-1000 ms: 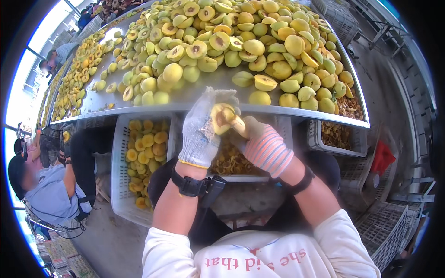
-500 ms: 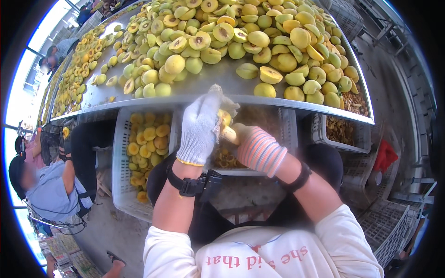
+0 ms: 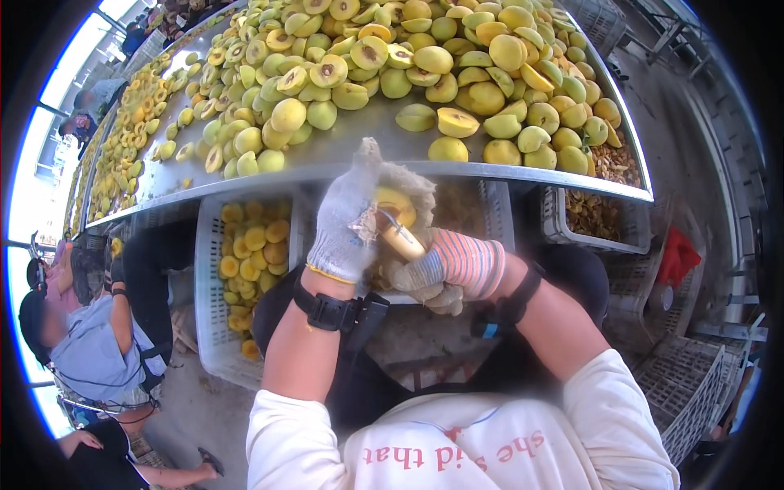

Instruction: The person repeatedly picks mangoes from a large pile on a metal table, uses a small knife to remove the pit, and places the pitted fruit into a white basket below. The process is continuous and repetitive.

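My left hand, in a pale knit glove, is closed round a yellow peach half with its cut side showing. A pitting knife with a light wooden handle and a curved metal end is gripped in my right hand, which wears a striped glove. The metal end meets the cut face of the peach half. Both hands are in front of the metal table's near edge, above a white crate partly hidden by them.
The metal table carries a large pile of whole and halved peaches. Below left, a white crate holds pitted halves; another crate at right holds brown scraps. A person sits at the left.
My right hand has turned and drawn lower, showing more of the knife. The peach half's cut face is now visible in my left hand. The view has shifted slightly.
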Available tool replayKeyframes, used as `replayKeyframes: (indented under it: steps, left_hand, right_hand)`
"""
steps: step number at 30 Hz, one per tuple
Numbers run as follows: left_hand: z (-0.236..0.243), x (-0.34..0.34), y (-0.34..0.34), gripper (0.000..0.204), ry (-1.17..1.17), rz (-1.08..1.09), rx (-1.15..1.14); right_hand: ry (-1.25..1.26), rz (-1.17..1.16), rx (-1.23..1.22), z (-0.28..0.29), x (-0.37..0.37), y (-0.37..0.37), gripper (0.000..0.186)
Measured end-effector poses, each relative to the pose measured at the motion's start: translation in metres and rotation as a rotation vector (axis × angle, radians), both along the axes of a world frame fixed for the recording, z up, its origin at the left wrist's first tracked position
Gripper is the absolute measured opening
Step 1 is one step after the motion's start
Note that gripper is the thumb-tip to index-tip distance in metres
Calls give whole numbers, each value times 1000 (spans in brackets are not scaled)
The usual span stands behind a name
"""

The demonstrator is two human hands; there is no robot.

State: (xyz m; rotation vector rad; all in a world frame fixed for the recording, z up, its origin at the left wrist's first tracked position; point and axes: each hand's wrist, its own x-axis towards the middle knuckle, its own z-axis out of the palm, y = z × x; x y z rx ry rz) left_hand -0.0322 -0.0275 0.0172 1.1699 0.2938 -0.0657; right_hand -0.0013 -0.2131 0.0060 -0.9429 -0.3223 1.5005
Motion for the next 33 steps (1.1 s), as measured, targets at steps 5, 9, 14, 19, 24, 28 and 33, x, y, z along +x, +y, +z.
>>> replayKeyframes:
  steps: [5,9,14,19,24,28,33]
  left_hand:
    - [7,-6,-19,50,-222,47,-341]
    - [30,-16,23,54,-266,139,-156]
    - [51,-26,72,65,178,500,1914]
    - [27,62,-21,74,13,70,1432]
    - [6,124,-92,76,213,-210,1504]
    - [10,134,-82,79,188,-370,1495]
    - [-34,121,10,64,64,108,682]
  right_hand:
    - [-9,-21,59,6,2,-25,23]
    - [-1512,83,-623,-22,13,-45,22]
    - [-1597,62,-748,-9,1,-62,15]
    - [-1635,223,-856,-9,0,-71,9]
    - [-1596,206,-869,-5,-3,-86,15]
    - [-1542,-3,-870,-5,5,-100,14]
    - [-1413,-259,-752,12,7,-93,31]
